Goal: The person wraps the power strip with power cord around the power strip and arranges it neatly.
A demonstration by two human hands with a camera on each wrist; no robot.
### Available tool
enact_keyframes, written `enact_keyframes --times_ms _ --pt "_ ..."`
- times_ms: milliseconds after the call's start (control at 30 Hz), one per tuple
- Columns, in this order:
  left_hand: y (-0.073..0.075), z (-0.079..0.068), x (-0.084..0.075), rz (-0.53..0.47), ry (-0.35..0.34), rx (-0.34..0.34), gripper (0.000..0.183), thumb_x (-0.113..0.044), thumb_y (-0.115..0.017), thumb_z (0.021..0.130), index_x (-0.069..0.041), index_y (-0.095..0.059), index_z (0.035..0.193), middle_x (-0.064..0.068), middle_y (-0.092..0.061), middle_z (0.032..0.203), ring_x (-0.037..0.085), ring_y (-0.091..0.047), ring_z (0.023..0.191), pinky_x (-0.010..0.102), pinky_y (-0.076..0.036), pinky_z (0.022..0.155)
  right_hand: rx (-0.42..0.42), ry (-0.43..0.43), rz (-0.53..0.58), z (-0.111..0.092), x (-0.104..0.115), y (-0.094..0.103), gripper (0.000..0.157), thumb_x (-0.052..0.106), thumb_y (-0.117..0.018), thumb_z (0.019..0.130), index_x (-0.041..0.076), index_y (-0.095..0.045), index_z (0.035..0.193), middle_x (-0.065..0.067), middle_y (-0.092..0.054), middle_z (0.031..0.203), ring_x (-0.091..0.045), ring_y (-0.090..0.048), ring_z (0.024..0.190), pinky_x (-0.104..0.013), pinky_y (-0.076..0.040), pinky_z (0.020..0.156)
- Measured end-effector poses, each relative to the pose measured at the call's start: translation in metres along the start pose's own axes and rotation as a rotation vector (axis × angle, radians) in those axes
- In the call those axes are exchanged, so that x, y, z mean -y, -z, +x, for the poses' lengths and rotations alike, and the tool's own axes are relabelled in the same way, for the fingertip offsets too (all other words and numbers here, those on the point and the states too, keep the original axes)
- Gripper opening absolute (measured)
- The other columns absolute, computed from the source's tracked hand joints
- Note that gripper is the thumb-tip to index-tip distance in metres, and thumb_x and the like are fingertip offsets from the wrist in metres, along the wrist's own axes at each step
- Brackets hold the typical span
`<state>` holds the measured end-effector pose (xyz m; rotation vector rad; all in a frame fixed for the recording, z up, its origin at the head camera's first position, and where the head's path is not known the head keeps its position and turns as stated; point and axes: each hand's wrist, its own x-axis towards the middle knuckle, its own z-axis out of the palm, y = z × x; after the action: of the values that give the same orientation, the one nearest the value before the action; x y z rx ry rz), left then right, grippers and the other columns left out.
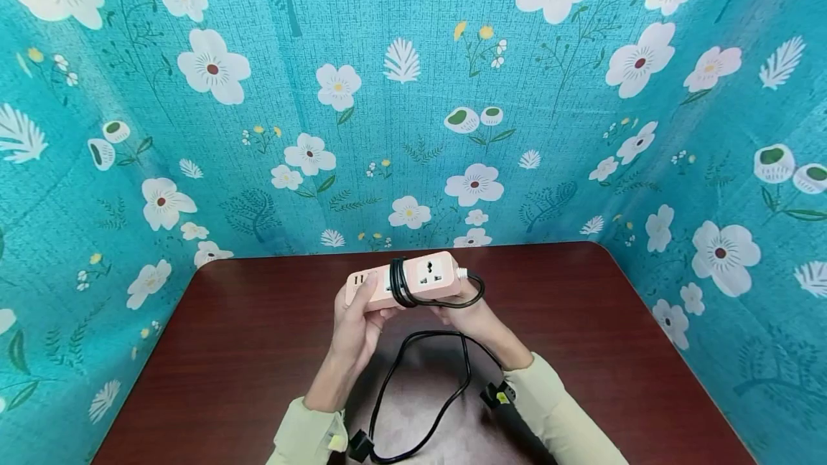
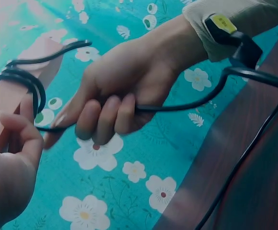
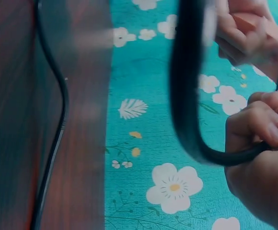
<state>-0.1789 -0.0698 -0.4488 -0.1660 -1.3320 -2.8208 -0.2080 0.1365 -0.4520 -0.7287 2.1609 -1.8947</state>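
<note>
One pink power strip (image 1: 420, 287), raised over the counter (image 1: 258, 350), sits in the left hand's (image 1: 354, 325) grip while the right hand (image 1: 474, 316) clasps its black cord (image 1: 400, 285), winding apparently under way, next turn needing tension.

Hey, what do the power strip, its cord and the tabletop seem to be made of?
Power strip: probably hard plastic, smooth pale pink, with crisp edges.
Cord: likely rubber or soft plastic outside, black, slightly glossy, bending in smooth curves.
Tabletop: wood or laminate, unclear which; reddish brown, faintly streaky, with a soft sheen.
</note>
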Motion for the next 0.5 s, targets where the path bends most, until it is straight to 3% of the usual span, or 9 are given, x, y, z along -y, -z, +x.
enact_keyframes --times_ms 167,300,400,500 --pt "-0.011 0.004 0.006 -0.016 -0.032 -0.094 0.020 -0.016 -0.054 0.108 -0.005 -0.051 0.124 0.007 -0.066 0.109 0.013 -0.069 0.078 0.026 -0.061 0.065 -0.059 -0.092 -0.221 0.004 0.002 -0.023 0.034 0.016 -0.042 0.112 0.008 -0.055 0.081 0.001 -0.047 0.067 -0.006 -0.034 0.052 -0.023 -0.031 0.054" --pt "-0.018 0.007 0.009 -0.015 -0.063 -0.163 0.021 -0.018 -0.057 0.107 -0.005 -0.053 0.123 0.006 -0.065 0.100 0.011 -0.061 0.070 0.022 -0.054 0.061 -0.088 -0.030 -0.323 0.008 0.004 -0.040 0.033 0.009 -0.042 0.109 0.009 -0.056 0.079 0.004 -0.051 0.068 -0.005 -0.041 0.058 -0.022 -0.036 0.059" --pt "-0.022 0.006 0.010 0.003 -0.070 -0.166 0.023 -0.018 -0.058 0.107 -0.003 -0.051 0.123 0.007 -0.064 0.097 0.011 -0.061 0.068 0.022 -0.054 0.061 -0.124 -0.010 -0.313 0.011 0.002 -0.045 0.031 0.008 -0.044 0.109 0.006 -0.059 0.082 -0.001 -0.052 0.069 -0.007 -0.044 0.060 -0.023 -0.038 0.060" --pt "-0.025 0.003 0.011 0.047 -0.062 -0.115 0.023 -0.015 -0.058 0.106 -0.001 -0.050 0.122 0.007 -0.066 0.099 0.010 -0.065 0.068 0.022 -0.055 0.060 -0.188 -0.053 -0.369 0.009 -0.001 -0.045 0.023 0.009 -0.049 0.108 0.002 -0.067 0.095 -0.010 -0.063 0.078 -0.012 -0.053 0.069 -0.025 -0.043 0.066"
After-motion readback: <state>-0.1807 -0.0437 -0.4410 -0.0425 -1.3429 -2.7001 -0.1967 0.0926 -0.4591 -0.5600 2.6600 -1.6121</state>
